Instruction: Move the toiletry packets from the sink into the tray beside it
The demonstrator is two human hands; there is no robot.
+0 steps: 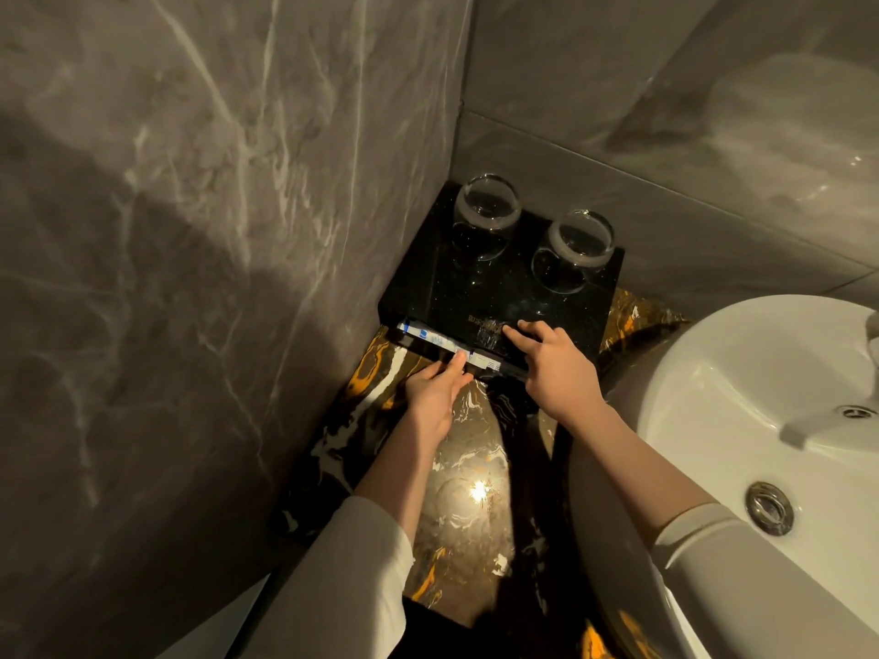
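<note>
A black speckled tray (475, 283) stands in the corner of the counter, left of the white sink (742, 373). White and blue toiletry packets (428, 336) lie in a row along the tray's front slot. My left hand (435, 394) reaches to the slot from below, its straight fingers touching a packet near the middle of the row. My right hand (554, 366) rests on the tray's front right part, fingers spread over the printed logo. No packet shows in the visible part of the sink bowl.
Two clear glasses (485, 206) (578, 244) stand at the back of the tray. Grey marble walls close in on the left and behind. The dark orange-veined counter (466, 492) runs toward me. The sink's drain (769, 507) and overflow hole (856, 411) are in view.
</note>
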